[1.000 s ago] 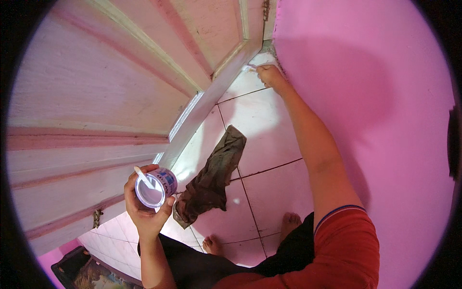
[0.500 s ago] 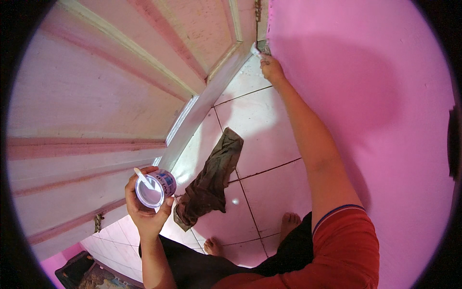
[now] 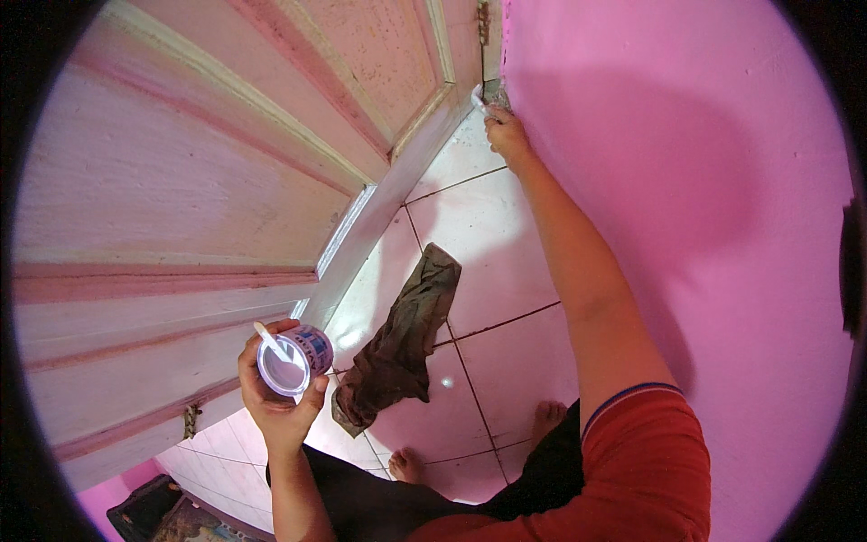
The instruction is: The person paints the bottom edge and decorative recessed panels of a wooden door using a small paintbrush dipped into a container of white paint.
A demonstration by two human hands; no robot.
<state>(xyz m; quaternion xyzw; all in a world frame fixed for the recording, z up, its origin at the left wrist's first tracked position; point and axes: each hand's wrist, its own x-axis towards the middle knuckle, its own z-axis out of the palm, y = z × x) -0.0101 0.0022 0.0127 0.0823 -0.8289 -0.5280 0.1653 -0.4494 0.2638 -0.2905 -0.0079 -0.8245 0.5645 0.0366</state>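
My left hand (image 3: 276, 421) is wrapped round a small paint can (image 3: 313, 350), its open top tilted toward me. White paint shows inside, and a pale flat stick (image 3: 268, 340) leans over the rim. Far ahead, my right arm reaches along the pink wall. My right hand (image 3: 506, 136) grips what looks like a small paintbrush (image 3: 479, 98) with a white-coated head. That head is at the bottom edge of the panelled door (image 3: 226, 194), close to the hinge-side corner. The fingers hide most of its handle.
A crumpled dark brown cloth (image 3: 397, 343) lies on the white tiled floor (image 3: 506, 226) between the door and my bare feet (image 3: 406, 464). The pink wall (image 3: 750, 298) rises close on the right. A dark item (image 3: 144, 508) sits at the lower left.
The brush head and my right hand have shifted slightly, with the brush still at the door's bottom corner. My left hand keeps the can at nearly the same place.
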